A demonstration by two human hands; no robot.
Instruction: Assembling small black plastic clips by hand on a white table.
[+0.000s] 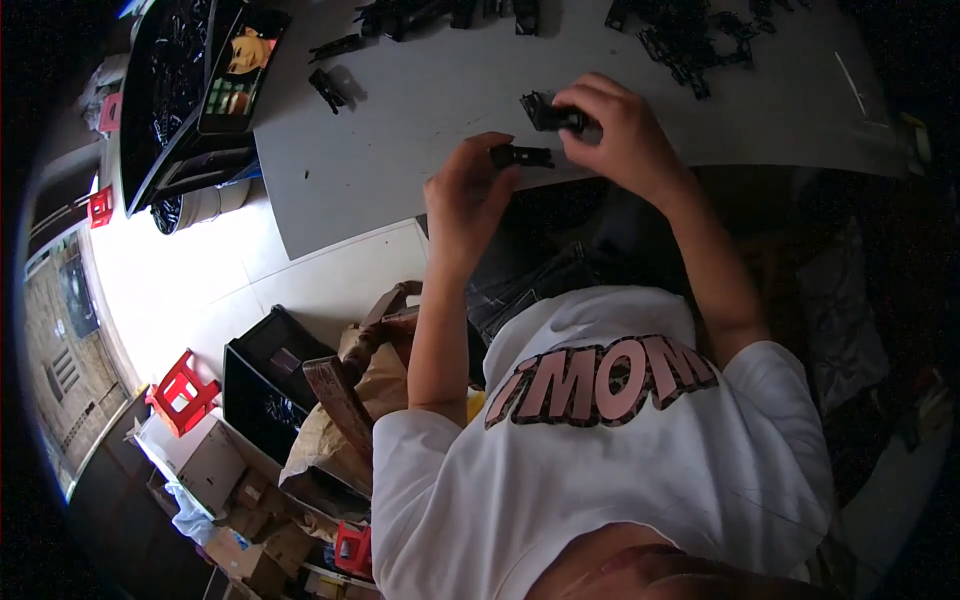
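- Over the near edge of the grey table [420, 110], both hands work close together: the left hand [465, 195] pinches a small black plastic part [520, 156] by its left end, and the right hand [615, 130] is closed round a second black piece [550, 113], which sits just above and to the right of the first.
- Judging by how the two pieces face each other, nearly touching, the step in hand looks like fitting one onto the other; they do not appear joined yet.
- A next move would call for lining the free end of the left piece up with the open side of the right one and pressing them together without letting either twist in the fingertips.
- Further back on the table lie more loose black parts: a heap of black pieces [690, 40] at the far right, another cluster [420, 15] along the far edge, and a single black clip [327, 88] by itself, well apart from the hands.
- At the far left, a phone [243, 65] showing a picture leans on a dark tray of parts [175, 80].
- Hard to make out: the right fingers wrap over most of their piece, so its shape and any catch or slot are hidden; the black parts against dark shadow give little detail, and I can only guess that they are matching halves.
- Cut off: the far row of parts runs out of the top edge, and the area to the right of the table is too dark to read.
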